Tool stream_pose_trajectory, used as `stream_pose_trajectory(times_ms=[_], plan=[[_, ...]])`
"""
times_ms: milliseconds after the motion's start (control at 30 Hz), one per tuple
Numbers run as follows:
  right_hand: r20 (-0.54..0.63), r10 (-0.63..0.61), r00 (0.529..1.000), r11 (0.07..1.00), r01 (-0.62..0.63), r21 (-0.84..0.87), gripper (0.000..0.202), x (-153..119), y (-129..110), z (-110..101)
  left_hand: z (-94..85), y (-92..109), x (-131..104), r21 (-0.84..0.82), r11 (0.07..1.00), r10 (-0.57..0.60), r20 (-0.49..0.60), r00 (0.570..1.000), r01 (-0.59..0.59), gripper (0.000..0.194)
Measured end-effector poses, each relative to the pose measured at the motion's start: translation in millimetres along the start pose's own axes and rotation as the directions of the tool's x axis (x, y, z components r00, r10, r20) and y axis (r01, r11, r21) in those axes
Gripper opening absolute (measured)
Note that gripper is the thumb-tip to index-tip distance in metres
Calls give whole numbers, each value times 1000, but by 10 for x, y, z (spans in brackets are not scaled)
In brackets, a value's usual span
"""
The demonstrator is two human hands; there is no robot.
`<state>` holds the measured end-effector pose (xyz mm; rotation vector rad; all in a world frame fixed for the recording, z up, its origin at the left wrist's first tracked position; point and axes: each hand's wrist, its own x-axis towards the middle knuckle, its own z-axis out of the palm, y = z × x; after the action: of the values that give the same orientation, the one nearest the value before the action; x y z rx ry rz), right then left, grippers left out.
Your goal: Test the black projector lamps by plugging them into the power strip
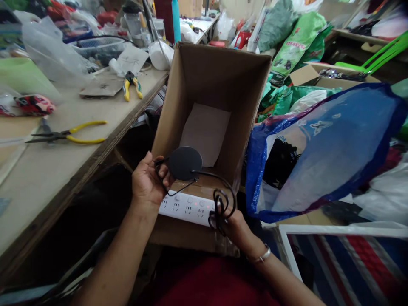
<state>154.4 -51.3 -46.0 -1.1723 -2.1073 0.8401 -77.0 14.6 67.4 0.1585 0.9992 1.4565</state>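
Note:
A flat, round black disc (185,163) with a black cable is held over the opening of a cardboard box (219,70). My left hand (149,180) is closed at the disc's left edge, fingers curled round a dark part joined to it. From the disc, the cable (235,191) runs right into loops gathered in my right hand (234,225), whose fingers are closed and partly hidden by the coil. Below the disc, a white power strip (188,208) with several sockets and lit red spots lies across the box's near side. My right hand is beside its right end.
On the workbench (76,161) at left lie yellow-handled pliers (79,131) and yellow-and-green pliers (132,87). A sheet of cardboard (207,131) lies inside the box. To the right, a blue-rimmed bag (325,140) stands open with black items inside, above a white frame (344,229).

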Motion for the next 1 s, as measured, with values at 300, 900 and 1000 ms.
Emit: stream_pose_trajectory(times_ms=[300,900,1000], plan=[[-62,78,995,994,-73,78,8,-83,158,314,-82,-115,164,-80,993,91,-17,996,-92,23],[-162,98,982,994,-90,58,13,-41,267,524,-101,-154,160,13,967,254,19,967,-254,32],[-153,99,983,995,-94,40,11,-33,247,512,-96,-163,155,15,968,251,36,967,-252,31]])
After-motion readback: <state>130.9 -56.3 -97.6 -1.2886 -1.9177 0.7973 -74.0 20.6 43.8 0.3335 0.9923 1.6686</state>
